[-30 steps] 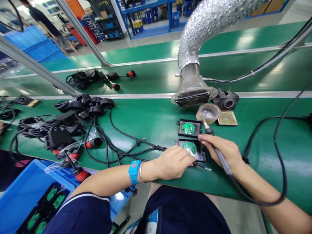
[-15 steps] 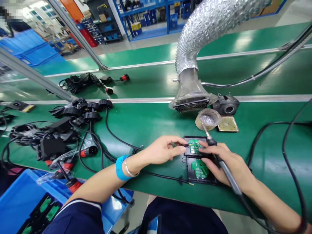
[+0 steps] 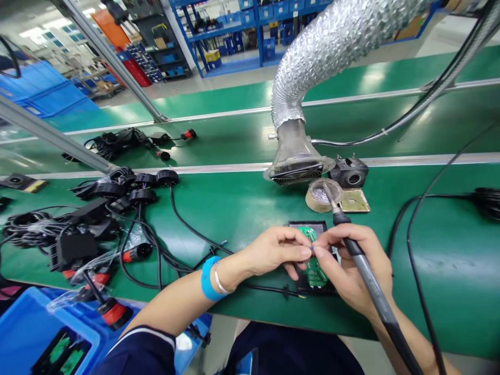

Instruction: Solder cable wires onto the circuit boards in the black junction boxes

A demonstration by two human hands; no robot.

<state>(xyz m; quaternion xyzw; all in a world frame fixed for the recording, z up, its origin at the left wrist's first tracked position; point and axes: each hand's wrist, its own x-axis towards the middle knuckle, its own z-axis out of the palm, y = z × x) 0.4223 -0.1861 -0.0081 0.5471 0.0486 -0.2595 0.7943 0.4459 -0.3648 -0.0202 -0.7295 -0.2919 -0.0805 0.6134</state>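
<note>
ok so your 2 PCBs [image 3: 315,276] are right in front of you on the bench [image 3: 230,208], one behind the other, each in a black case [image 3: 320,227]. Both are bright green w/ paler pads & marks, kinda glossy; the far one's partly behind your fingers, and the near one shows its rounded lower edge w/ dark case around it.

Your left hand [image 3: 277,253] is pinching a wire [image 3: 311,249] b/w thumb & fingertips just above the boards, tho only a bluish speck of it shows, can't tell if it touches a PCB. Your right hand [image 3: 353,268] has thumb & index pressed tog. at the same spot, w/ the iron [image 3: 371,281] gripped across it.

Iron's dark grey w/ a pale metal tip pointing into the cup [image 3: 312,202], which has silvery bits in it; contact's unclear tbh. Sponge tray [image 3: 356,201] sits just beside the cup, fume hood [image 3: 295,151] close behind. Another black cable [image 3: 269,288] w/ bare-ish colored ends lies left of the near case.
</note>
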